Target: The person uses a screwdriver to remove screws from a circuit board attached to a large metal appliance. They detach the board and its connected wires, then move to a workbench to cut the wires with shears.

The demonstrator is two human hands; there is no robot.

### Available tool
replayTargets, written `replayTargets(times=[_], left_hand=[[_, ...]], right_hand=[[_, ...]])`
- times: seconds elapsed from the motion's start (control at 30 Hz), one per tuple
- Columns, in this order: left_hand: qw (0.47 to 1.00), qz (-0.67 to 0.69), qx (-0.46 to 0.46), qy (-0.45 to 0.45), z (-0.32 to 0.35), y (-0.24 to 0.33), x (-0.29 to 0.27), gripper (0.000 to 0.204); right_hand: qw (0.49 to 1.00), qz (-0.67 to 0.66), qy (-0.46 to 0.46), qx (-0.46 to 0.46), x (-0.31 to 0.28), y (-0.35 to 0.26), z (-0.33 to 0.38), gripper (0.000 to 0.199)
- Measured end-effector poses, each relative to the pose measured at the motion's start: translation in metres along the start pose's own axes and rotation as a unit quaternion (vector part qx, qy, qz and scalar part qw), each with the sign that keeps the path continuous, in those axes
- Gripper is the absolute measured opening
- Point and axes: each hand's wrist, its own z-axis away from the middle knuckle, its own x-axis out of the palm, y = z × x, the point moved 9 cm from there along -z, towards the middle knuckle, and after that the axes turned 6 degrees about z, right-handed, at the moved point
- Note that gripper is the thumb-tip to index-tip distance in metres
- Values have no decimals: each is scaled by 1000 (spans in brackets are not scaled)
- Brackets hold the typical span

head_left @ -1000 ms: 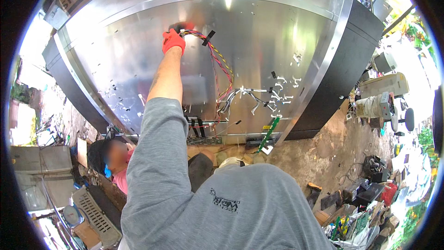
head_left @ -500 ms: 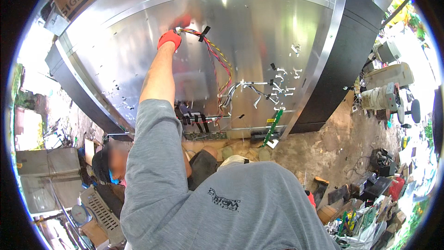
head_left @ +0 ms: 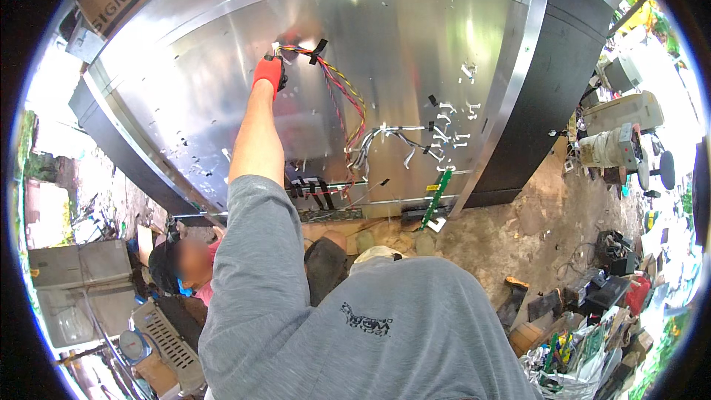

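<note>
Left hand: the left hand (head_left: 270,72), in a red and black glove, is sitting over the panel (head_left: 415,44), left of its centre and toward its far edge; its fingers are curling inward, but I cannot tell whether they are clamping on anything.
Connector: the white connector (head_left: 276,47) is lying just beyond the glove; I cannot tell whether the two are touching.
Coloured wires: the red, yellow and black wires (head_left: 354,92) are running from the connector rightward, then curving down toward the panel's near edge.
Tape: a piece of black tape (head_left: 318,52) is crossing the wires near the connector.
Grey wires: a branching bundle of grey wires (head_left: 385,130) is lying right of the coloured ones, on the panel's near half.
Clips: small white clips (head_left: 444,120) are lying scattered toward the panel's right edge.
Board: a narrow green board (head_left: 437,200) is lying at a slant by the panel's near right corner.
Straps: black straps (head_left: 315,191) are lying along the near edge.
Nearby: another person, wearing a black cap (head_left: 161,263), is positioned by the panel's near left corner.
Right hand: it is lying outside the view, so I cannot tell its state.
</note>
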Motion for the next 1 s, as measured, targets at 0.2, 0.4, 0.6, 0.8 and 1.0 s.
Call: replayTargets(times=[0.2,0.4,0.6,0.8,1.0], left_hand=[[994,11,-106,-33,-1,-10,-1,22],[995,-70,12,70,15,16,-9,39],[963,-143,126,-189,257,-9,245,42],[958,-114,125,-233,324,-56,231,35],[932,-95,76,-342,381,-63,178,36]], right_hand=[[1000,4,-11,-2,-12,-5,-4,22],[998,-18,-45,-30,-11,-19,-31,21],[997,39,-53,-48,-22,-21,-44,21],[993,21,-39,-108,-33,-59,-29,19],[977,-201,32,-69,-47,-29,-33,14]])
